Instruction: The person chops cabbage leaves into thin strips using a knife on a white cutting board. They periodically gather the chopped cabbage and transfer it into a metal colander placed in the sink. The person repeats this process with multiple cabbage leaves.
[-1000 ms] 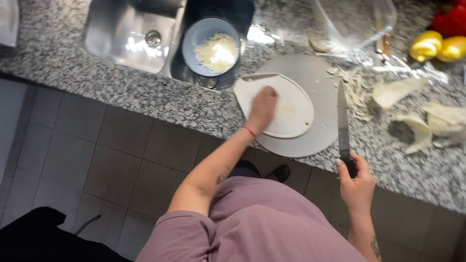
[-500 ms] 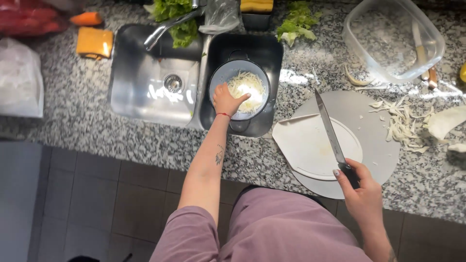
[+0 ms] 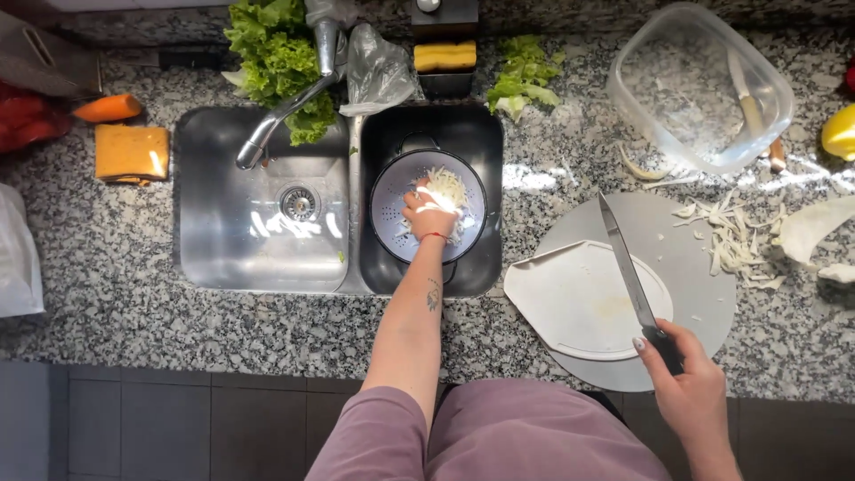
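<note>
Since the earlier frame, left hand (image 3: 427, 212) had settled deeper into colander (image 3: 428, 217) in the sink — fingers closed loosely over shredded cabbage (image 3: 448, 187). Right hand (image 3: 690, 385) gripped knife (image 3: 629, 272) unwatched above cutting board (image 3: 574, 298) — blade might slip, shreds might spill.

- Left hand (image 3: 427, 212) in the colander (image 3: 392, 214), which sits in the right-hand sink basin (image 3: 485, 151).
- Right hand (image 3: 690, 385) holds a knife (image 3: 628, 272) over the cutting board (image 3: 570, 298), right of the sink.
- Container (image 3: 686, 98) behind the board.

Left hand (image 3: 429, 212) reaches forward with fingers curled down; right hand (image 3: 690, 385) stays low, fingers clenched.
</note>
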